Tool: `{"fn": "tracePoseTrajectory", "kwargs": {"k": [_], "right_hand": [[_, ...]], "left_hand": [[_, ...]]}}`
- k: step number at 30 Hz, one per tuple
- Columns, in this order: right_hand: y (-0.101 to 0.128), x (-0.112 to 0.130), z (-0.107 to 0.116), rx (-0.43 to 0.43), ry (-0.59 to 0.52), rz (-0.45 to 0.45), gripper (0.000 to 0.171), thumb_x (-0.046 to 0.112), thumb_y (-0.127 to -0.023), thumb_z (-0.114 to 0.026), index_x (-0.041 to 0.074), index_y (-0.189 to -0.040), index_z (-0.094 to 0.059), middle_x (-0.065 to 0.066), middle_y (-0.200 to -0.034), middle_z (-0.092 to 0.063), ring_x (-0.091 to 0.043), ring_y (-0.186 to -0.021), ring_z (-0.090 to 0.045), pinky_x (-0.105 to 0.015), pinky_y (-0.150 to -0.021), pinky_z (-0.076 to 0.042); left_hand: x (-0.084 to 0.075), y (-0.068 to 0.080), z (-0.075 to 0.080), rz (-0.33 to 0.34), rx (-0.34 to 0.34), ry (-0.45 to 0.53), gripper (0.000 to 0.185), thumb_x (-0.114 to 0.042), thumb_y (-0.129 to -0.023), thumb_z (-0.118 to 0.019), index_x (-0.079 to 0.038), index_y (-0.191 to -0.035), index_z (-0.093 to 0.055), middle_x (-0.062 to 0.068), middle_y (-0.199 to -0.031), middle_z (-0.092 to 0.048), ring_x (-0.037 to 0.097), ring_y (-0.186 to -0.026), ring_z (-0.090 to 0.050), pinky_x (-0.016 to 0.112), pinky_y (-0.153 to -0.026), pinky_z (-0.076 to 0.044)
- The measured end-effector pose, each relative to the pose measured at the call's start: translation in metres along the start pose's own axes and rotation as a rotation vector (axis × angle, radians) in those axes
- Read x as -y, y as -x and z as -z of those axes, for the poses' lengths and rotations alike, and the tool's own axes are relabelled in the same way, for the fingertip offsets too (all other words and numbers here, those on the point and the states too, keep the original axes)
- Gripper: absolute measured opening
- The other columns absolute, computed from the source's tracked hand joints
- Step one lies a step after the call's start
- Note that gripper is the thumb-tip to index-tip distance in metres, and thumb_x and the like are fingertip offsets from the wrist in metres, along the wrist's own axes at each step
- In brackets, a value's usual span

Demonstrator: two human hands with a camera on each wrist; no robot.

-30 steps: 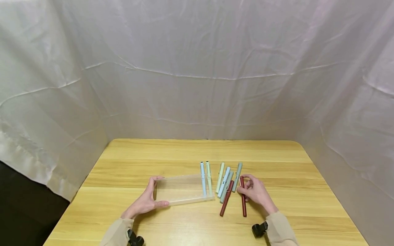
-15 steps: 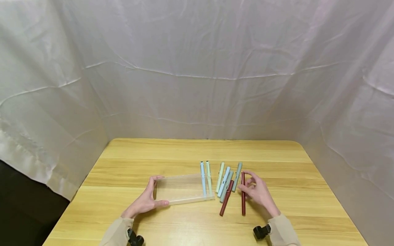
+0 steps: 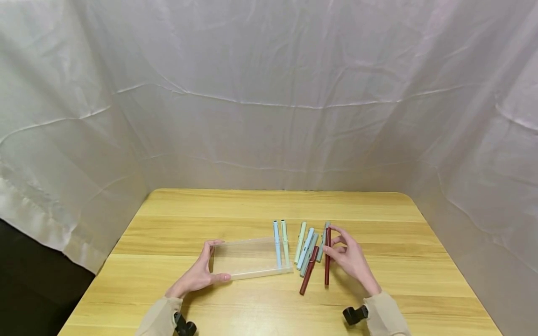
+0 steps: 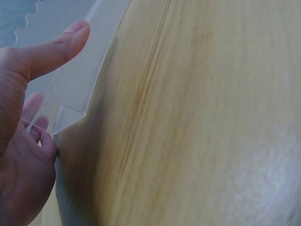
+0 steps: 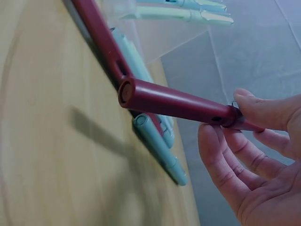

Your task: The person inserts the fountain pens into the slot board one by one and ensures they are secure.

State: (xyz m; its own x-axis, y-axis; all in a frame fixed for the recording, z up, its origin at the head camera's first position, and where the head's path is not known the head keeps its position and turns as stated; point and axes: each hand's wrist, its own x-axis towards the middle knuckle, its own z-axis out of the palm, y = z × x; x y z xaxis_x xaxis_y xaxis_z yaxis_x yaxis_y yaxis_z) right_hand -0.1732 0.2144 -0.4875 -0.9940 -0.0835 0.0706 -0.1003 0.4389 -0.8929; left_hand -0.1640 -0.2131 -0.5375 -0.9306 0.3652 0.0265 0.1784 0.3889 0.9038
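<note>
— Hands first: what's the right hand [image 3: 352, 261] doing?

— Pinching a dark red pen [image 3: 327, 255] near its far end, thumb on top, index fingertip [image 5: 214, 136] under; other fingers loosely curled below, not on it. Pen's lifted off the table [image 3: 260, 205], shadow under it in the wrist view.

— Which way does it run?

— Long axis approx. away-to-near from the person, far end up by the fingers, near end free and pointing back toward the table's front edge. It sits just right of the second red pen [image 3: 308, 271] and the loose pale pens [image 3: 307, 242].

— Left hand [image 3: 196, 274]?

— Grips the left end of the clear plastic case [image 3: 248, 259]: thumb [image 4: 56, 47] along the near wall, fingers round the far side. Case lies flat, w/ two pale pens [image 3: 280, 242] at its right end.
</note>
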Motion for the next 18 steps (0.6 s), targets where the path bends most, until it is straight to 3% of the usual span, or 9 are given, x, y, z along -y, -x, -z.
{"fn": "tracePoseTrajectory", "kwargs": {"k": [7,18], "right_hand": [[-0.002,0.01,-0.003,-0.019,-0.017,0.032,0.063,0.014,-0.089,-0.076,0.009,-0.145,-0.047,-0.021,-0.104,-0.065,-0.015,-0.064,-0.067,-0.031,-0.061,-0.063],[-0.011,0.023,-0.01,0.013,-0.03,0.066,0.064,0.002,-0.089,-0.073,0.006,-0.146,-0.045,-0.026,-0.11,-0.062,-0.022,-0.079,-0.072,-0.037,-0.068,-0.065]], "left_hand": [[0.003,-0.001,0.0,-0.011,-0.01,-0.009,0.092,-0.019,-0.076,-0.087,-0.001,-0.143,-0.027,0.028,-0.156,-0.023,0.054,-0.152,-0.007,0.068,-0.123,-0.004],[0.001,0.0,-0.001,-0.013,-0.006,-0.002,0.091,-0.018,-0.076,-0.087,0.0,-0.142,-0.027,0.029,-0.155,-0.023,0.055,-0.151,-0.007,0.07,-0.122,-0.003]]}}
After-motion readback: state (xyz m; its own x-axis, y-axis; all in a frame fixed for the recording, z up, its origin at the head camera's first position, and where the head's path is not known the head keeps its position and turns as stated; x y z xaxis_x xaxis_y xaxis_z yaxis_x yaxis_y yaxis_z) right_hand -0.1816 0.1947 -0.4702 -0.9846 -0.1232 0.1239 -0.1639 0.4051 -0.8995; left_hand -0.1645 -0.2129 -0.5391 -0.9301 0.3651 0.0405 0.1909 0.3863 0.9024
